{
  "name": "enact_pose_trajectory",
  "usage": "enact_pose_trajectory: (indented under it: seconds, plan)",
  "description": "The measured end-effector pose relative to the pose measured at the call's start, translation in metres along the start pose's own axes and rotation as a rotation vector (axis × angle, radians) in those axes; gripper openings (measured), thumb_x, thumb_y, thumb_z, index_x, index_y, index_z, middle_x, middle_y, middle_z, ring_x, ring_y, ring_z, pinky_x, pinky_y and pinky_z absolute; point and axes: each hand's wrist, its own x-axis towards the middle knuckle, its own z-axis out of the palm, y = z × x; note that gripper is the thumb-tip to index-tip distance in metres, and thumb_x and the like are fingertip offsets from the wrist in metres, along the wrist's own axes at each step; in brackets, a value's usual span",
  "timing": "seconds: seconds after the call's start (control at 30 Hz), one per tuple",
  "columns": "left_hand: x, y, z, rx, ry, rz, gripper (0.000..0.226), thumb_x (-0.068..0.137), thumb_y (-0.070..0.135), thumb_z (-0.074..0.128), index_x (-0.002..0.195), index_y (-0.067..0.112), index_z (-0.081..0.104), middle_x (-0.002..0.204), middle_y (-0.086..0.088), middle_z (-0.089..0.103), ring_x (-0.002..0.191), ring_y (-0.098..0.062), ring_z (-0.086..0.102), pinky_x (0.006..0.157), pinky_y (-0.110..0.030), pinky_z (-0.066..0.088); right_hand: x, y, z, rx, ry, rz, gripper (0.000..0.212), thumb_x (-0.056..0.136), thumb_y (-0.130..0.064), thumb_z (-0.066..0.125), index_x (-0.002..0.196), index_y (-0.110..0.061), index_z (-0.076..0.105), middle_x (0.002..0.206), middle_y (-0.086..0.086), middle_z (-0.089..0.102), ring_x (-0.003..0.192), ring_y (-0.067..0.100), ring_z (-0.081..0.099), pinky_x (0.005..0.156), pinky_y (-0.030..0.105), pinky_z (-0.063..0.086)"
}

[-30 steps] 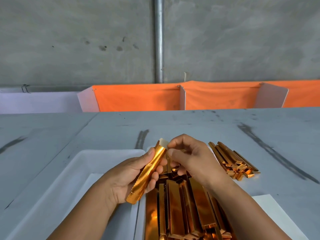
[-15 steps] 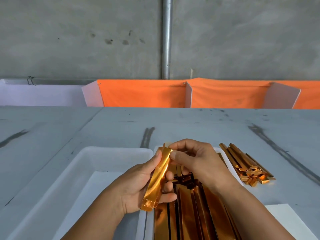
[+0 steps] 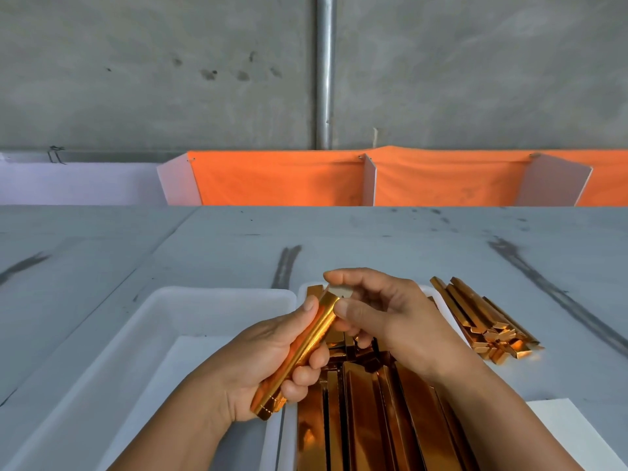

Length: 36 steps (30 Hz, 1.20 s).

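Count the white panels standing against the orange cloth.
3 panels: one at the left end of the orange cloth, one at its middle, one toward the right. More may lie outside the view.

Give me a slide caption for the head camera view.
Left hand grips a gold foil carton; right hand pinches its top end over a white tray.

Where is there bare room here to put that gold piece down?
The left tray, beside the left hand, has a bare floor. So is the table beyond both trays, up to the orange cloth. Crowded: the right tray, packed with gold strips, and the gold pile right of it.
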Motion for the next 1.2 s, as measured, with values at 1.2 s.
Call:
enact_pose_trajectory:
  seconds: [1.2]
  plan:
    - [0.015, -0.027, 0.026, 1.5, 0.696, 0.588, 0.047, 0.079, 0.073, 0.018, 0.109, 0.041, 0.033, 0.077, 0.02, 0.05, 0.067, 0.003, 0.055, 0.053, -0.01, 0.034, -0.001, 0.014, 0.011, -0.306, 0.273, -0.102, 0.017, 0.091, -0.031, 0.063, 0.078, -0.033, 0.075, 0.088, -0.017, 0.067, 0.083, 0.001, 0.064, 0.065, 0.011, 0.047]
